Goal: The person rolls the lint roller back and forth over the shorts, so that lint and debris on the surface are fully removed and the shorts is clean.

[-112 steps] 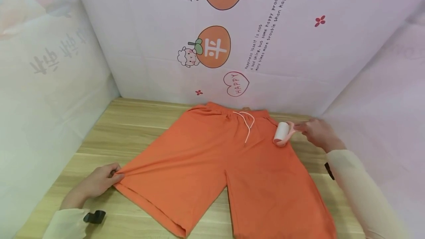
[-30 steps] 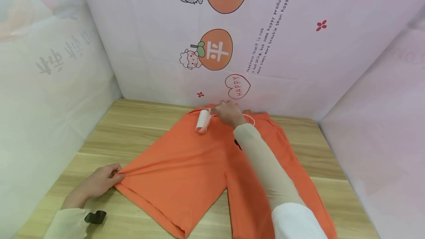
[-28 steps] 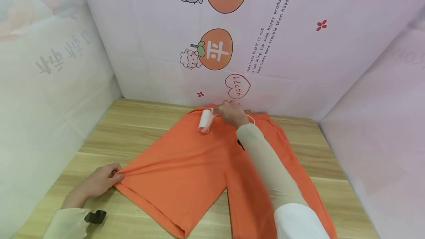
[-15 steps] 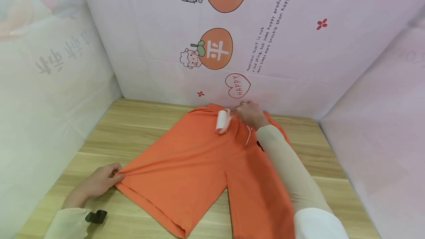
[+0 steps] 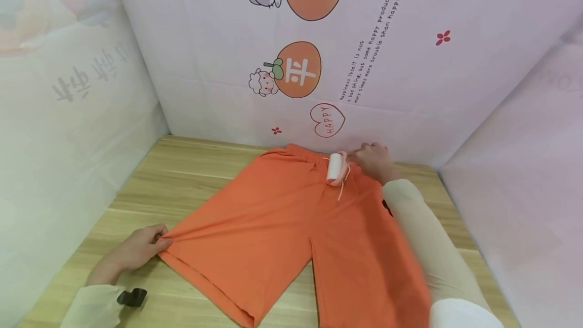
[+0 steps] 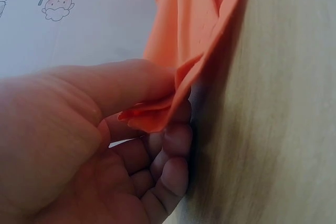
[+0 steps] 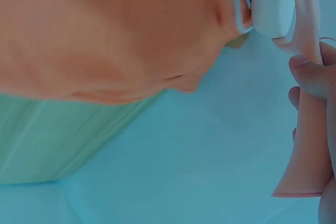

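- Orange shorts (image 5: 255, 216) lie spread on the wooden table (image 5: 182, 178), waistband (image 5: 302, 154) toward the printed wall (image 5: 205, 54).
- Left hand (image 5: 136, 248) — thumb and fingers pinching the outer hem corner (image 6: 151, 121) of one leg (image 5: 227, 262).
- Right hand (image 5: 374, 160) grips the pink handle (image 7: 312, 150) of a lint roller (image 5: 334, 168) — its white roll (image 7: 266, 3) at the waistband's middle, by the pale drawstring (image 5: 341, 191).
- A black device (image 5: 132, 297) sits beside the cuff of the left beige sleeve (image 5: 91, 309).
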`<state>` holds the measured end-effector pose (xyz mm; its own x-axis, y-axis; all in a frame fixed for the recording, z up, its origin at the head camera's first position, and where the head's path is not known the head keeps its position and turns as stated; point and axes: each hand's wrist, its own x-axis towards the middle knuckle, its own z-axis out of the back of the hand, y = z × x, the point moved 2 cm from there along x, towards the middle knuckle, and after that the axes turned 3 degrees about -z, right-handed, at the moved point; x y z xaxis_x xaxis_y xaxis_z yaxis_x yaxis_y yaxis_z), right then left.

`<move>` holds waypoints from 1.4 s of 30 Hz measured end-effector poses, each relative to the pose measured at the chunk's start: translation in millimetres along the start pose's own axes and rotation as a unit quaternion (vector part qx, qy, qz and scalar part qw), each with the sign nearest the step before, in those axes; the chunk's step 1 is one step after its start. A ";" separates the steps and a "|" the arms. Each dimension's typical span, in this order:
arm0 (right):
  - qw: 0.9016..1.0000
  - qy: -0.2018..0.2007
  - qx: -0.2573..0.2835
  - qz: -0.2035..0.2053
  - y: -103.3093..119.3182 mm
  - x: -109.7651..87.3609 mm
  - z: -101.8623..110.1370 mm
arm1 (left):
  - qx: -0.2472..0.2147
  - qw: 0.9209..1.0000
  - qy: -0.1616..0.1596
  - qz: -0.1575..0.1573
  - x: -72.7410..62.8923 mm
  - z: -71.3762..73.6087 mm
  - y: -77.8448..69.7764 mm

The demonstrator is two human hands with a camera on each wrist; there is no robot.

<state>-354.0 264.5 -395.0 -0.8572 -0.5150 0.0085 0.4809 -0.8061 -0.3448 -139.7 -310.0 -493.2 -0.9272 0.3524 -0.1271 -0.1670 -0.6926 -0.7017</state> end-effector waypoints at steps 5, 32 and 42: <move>1.000 -0.001 0.005 -0.028 -24.2 -31.0 -10.9 | 0.002 1.000 -0.002 -0.002 0.9 -1.2 0.1; 0.998 0.034 0.044 -0.042 -108.9 -138.3 -18.6 | -0.002 1.000 0.001 0.011 -1.1 -2.3 1.1; 1.000 -0.009 -0.005 -0.007 -68.6 -70.4 31.5 | -0.003 1.000 0.007 0.012 1.8 -0.7 3.2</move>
<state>-320.8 346.9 -342.4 -0.8601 -0.5092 0.0297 0.4673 -0.8099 -0.3545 -141.7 -311.2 -496.2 -0.9264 0.3439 -0.1533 -0.1424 -0.6969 -0.7028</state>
